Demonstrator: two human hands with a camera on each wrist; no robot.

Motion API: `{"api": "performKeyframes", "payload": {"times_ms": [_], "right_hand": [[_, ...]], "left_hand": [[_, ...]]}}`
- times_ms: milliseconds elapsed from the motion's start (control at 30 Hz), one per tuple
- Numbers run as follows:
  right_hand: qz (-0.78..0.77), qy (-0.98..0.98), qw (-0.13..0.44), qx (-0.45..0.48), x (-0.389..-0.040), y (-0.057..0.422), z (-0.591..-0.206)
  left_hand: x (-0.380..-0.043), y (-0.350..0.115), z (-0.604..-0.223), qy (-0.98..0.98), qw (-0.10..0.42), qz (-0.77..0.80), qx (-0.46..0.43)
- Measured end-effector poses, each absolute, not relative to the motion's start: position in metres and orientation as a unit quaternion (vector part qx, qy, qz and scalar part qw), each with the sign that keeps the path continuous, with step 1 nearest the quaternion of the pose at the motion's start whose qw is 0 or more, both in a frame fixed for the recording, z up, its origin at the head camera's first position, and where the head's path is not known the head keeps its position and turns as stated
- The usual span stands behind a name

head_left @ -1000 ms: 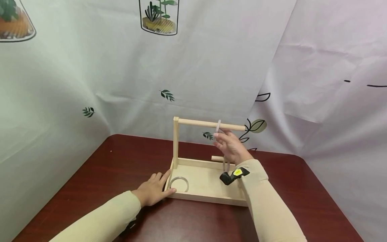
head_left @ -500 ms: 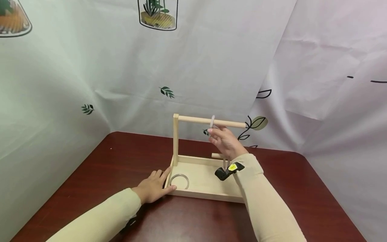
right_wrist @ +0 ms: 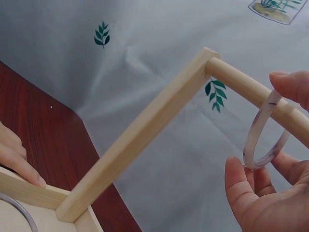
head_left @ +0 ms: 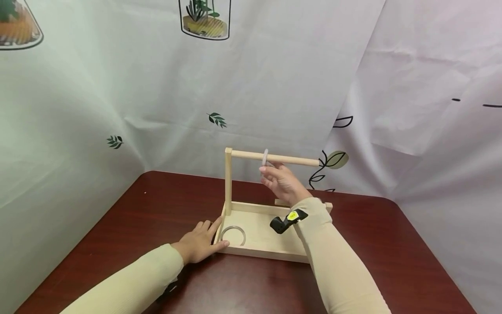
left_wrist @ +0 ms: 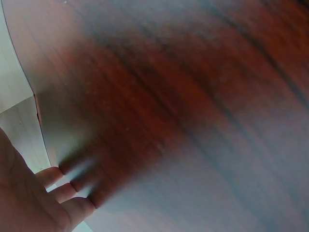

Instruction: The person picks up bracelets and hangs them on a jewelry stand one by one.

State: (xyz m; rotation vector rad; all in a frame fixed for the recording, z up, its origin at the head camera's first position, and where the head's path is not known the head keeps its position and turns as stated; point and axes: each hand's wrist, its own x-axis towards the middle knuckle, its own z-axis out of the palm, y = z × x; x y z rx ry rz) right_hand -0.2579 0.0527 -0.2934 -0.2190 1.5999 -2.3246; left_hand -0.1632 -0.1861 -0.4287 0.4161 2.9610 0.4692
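My right hand (head_left: 283, 182) pinches a pale, faintly mottled bangle (right_wrist: 257, 130) between thumb and fingers. The bangle encircles the upper rod (head_left: 298, 160) of a light wooden stand, nearer the post (head_left: 228, 183) than the rod's free end. Low on the left, my left hand (head_left: 200, 244) rests on the corner of the stand's tray (head_left: 262, 253), fingers along the left side and thumb over the front edge. Another bangle (head_left: 244, 235) lies flat inside the tray beside that thumb. In the left wrist view, the left fingertips (left_wrist: 79, 205) are fairly straight.
A shorter lower peg (head_left: 280, 202) shows partly behind my right wrist. The stand is on a dark red-brown table (head_left: 164, 196). White printed cloth (head_left: 294, 87) hangs behind and at both sides. A black wrist camera (head_left: 288, 221) sits on the right sleeve.
My right hand has slid the bangle leftward along the upper rod toward the post. The bangle on the lower peg is now hidden by the right arm. The left hand stays put.
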Motion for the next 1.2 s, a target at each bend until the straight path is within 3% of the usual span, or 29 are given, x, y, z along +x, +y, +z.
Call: {"api": "performKeyframes", "payload": {"times_ms": [1200], "right_hand": [[-0.805,0.561,0.173,-0.082,-0.263,0.017,-0.299]], "left_hand": [[-0.163,-0.187,-0.430,0.977,0.050,0.153,0.137]]}}
